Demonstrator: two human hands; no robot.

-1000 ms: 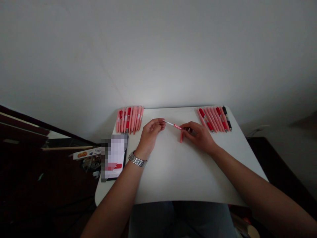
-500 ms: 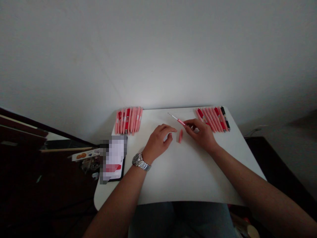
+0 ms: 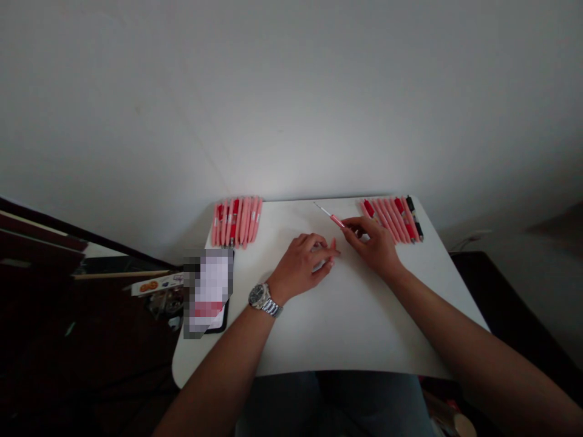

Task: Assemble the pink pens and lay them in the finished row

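My right hand (image 3: 371,243) grips a pink pen (image 3: 337,221) by its back end. A thin whitish refill with a fine tip sticks out of the pen, pointing up and left. My left hand (image 3: 306,264), with a metal watch at the wrist, has its thumb and index finger closed around a small tapered pink pen barrel piece (image 3: 334,244) low over the white table (image 3: 346,321). Only the piece's upper end shows; the fingers cover the rest.
A row of pink and red pens (image 3: 237,222) lies at the table's back left. Another row of pink, red and black pens (image 3: 395,220) lies at the back right. A phone (image 3: 217,325), partly pixelated, rests on the left edge. The wall (image 3: 291,121) rises behind.
My left hand has moved right and slightly toward me, and its fingers have closed on the pink barrel piece that lay on the table. The pen in my right hand has shifted slightly right.
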